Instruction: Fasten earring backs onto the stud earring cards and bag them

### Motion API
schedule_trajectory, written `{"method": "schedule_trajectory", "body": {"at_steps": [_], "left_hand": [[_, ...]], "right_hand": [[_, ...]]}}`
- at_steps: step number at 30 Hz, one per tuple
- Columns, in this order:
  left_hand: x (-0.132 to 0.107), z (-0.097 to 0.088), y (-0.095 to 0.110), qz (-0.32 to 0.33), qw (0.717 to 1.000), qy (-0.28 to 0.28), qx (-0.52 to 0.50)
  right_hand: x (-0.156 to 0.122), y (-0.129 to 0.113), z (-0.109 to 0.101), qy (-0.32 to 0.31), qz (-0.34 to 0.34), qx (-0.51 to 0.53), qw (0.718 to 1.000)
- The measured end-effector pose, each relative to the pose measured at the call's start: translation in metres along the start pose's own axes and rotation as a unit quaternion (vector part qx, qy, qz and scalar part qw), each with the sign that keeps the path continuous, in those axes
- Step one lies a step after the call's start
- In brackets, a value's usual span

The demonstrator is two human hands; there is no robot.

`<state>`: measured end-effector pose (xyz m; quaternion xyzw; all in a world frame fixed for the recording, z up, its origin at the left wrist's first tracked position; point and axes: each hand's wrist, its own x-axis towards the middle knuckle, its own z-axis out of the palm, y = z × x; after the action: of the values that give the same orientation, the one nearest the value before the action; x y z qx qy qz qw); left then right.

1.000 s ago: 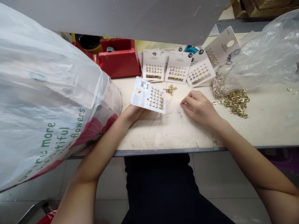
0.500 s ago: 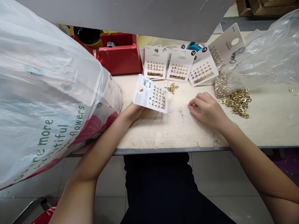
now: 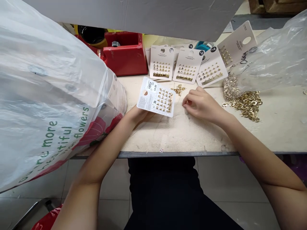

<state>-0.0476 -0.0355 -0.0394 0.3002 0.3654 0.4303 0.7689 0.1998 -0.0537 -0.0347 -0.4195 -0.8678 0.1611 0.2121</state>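
My left hand (image 3: 141,115) holds an earring card (image 3: 146,101) from below, its printed back with price label and rows of gold earring backs facing up. The fingers are mostly hidden under the card. To the right, my right hand (image 3: 198,103) hovers over the table with thumb and fingertips pinched together; whatever lies between them is too small to make out. Just beyond the card is a small heap of gold earring backs (image 3: 178,89). A larger pile of gold ring-shaped pieces (image 3: 248,105) spills from a clear plastic bag (image 3: 275,68) beyond my right wrist.
Several earring cards (image 3: 161,62) lean in a row at the back, beside a red tape dispenser (image 3: 126,57). A big printed plastic bag (image 3: 59,95) bulges over the table's left side. A grey panel (image 3: 144,16) overhangs the back. The table's front edge (image 3: 179,154) runs before my lap.
My right hand has moved left, from near the gold pile toward the card, its fingertips still pinched. The left hand keeps the card in nearly the same place. The view has shifted slightly.
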Motion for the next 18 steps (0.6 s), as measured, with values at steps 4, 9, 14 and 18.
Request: {"method": "schedule_trajectory", "body": {"at_steps": [4,9,14,18], "left_hand": [[0.001,0.001,0.002,0.02,0.997,0.068,0.028],[0.001,0.002,0.003,0.027,0.997,0.058,0.033],[0.003,0.001,0.003,0.006,0.998,0.049,0.031],[0.004,-0.006,-0.001,0.03,0.998,0.04,0.048]], "right_hand": [[-0.004,0.005,-0.007,0.0,-0.006,0.022,1.0],[-0.003,0.008,-0.009,0.004,-0.045,0.016,0.999],[0.002,0.014,-0.011,-0.001,-0.091,-0.006,0.996],[0.004,0.018,-0.013,-0.002,-0.103,-0.002,0.995]]}}
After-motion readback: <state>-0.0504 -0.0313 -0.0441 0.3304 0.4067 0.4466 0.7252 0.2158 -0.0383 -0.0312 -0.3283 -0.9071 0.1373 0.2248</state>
